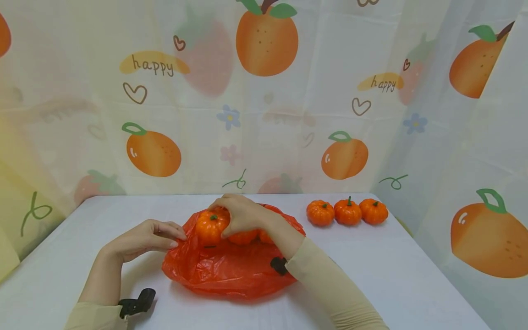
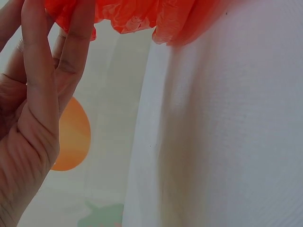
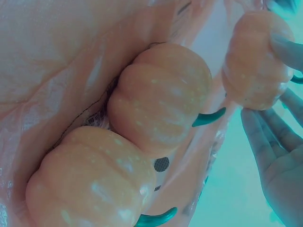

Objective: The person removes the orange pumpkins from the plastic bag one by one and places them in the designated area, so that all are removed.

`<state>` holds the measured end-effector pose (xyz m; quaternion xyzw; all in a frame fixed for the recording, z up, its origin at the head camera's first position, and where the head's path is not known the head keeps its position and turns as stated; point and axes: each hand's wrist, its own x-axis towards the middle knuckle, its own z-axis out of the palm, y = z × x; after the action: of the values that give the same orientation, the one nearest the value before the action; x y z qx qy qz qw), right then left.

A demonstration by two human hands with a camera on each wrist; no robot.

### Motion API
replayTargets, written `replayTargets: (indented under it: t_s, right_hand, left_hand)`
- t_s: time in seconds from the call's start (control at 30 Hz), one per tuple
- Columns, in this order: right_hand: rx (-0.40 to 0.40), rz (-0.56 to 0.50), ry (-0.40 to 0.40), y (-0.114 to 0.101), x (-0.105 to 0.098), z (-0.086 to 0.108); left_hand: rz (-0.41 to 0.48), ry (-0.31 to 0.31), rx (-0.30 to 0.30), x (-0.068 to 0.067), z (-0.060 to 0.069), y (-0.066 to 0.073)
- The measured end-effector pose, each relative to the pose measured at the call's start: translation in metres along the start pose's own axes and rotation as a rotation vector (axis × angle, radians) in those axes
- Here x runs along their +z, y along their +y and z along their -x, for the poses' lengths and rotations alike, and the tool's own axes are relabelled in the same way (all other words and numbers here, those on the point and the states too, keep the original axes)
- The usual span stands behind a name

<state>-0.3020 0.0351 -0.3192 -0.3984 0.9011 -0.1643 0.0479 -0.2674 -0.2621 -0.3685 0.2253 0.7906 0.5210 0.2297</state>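
Observation:
A red plastic bag (image 1: 231, 275) lies spread on the table with its mouth gaping. At its left rim, my left hand (image 1: 142, 238) pinches the thin plastic between thumb and fingers; the left wrist view shows crinkled red plastic (image 2: 132, 14) at the fingertips. My right hand (image 1: 243, 214) grips a small orange pumpkin (image 1: 211, 229) with a green stem, over the left part of the bag. Two more pumpkins sit in the bag, partly behind the right hand; the right wrist view shows a farther pumpkin (image 3: 161, 94) and a nearer pumpkin (image 3: 90, 179).
Three small pumpkins stand in a row at the table's back right, the middle pumpkin (image 1: 348, 212) with an upright stem. A white cloth covers the table (image 1: 371, 275). Behind it hangs a fruit-printed curtain (image 1: 268, 105). Black wrist cameras sit at both cuffs.

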Motion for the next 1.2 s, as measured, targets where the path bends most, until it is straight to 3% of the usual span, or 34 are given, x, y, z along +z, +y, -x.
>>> replayTargets:
  t_s: [0.7, 1.2]
  right_hand:
    - [-0.031, -0.017, 0.088, -0.012, -0.027, 0.016]
    - [-0.072, -0.125, 0.202, -0.011, -0.051, 0.030]
  left_hand:
    - [0.002, -0.017, 0.015, 0.000, -0.001, -0.002]
    - [-0.003, -0.029, 0.013, -0.001, -0.003, -0.003]
